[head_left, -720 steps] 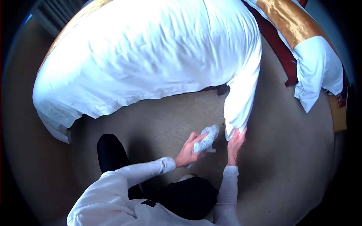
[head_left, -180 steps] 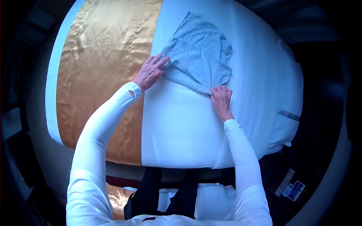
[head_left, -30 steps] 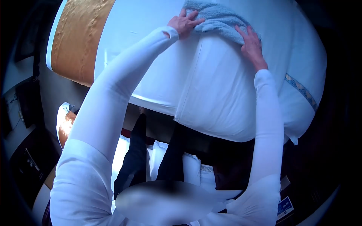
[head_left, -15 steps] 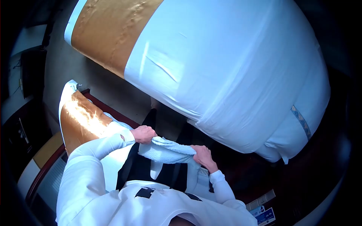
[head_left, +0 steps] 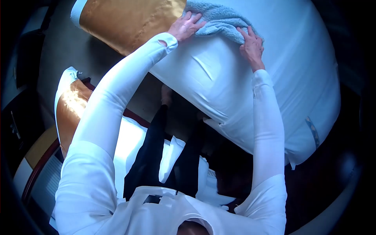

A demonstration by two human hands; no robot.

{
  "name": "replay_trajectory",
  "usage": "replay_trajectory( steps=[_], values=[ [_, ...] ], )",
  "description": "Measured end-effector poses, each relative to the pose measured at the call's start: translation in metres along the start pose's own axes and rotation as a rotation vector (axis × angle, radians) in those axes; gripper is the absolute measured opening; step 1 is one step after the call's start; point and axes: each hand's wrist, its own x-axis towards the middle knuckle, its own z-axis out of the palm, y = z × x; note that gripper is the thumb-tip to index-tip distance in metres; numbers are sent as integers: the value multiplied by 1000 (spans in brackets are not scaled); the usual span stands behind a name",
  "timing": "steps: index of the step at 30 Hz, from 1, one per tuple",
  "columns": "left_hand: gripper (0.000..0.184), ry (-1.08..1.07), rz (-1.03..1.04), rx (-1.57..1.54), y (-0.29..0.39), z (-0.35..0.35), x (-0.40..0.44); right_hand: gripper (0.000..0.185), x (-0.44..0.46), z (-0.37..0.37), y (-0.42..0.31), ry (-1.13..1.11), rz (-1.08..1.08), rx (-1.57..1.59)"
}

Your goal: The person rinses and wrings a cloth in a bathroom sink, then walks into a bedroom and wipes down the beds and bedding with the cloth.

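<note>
A fluffy light-blue towel (head_left: 219,19) lies bunched on the white-sheeted bed (head_left: 235,98), partly over the edge of a golden-brown satin band (head_left: 133,23). My left hand (head_left: 186,26) rests on the towel's left end, its fingers spread. On the right end lies my right hand (head_left: 252,46), fingers stretched forward and slightly apart. Both arms reach out over the bed in white sleeves. The towel's far edge runs close to the top of the view.
Behind my legs is a seat with a dark red wooden frame (head_left: 37,178). White cloth (head_left: 127,145) and another golden-brown satin piece (head_left: 72,105) are draped there. A patterned strip (head_left: 312,131) shows near the bed's right end.
Both hands have moved forward from near my waist to the bed. The towel, gripped and hanging between them before, now lies on the bed under my spread fingers.
</note>
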Motion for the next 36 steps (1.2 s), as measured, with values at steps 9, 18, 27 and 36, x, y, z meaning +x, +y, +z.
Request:
replay_trajectory(
  steps=[9, 18, 27, 36],
  values=[
    [57, -1044, -80, -394, 78, -13, -284, 59, -315, 54, -123, -456, -40, 223],
    [44, -893, 282, -552, 62, -121, -215, 33, -317, -21, -119, -304, 135, 538],
    [64, -116, 41, 55, 32, -60, -156, 54, -120, -8, -133, 213, 9, 229],
    [42, -1232, -103, -390, 86, -9, -314, 38, -403, 125, -158, -712, 432, 544]
  ],
)
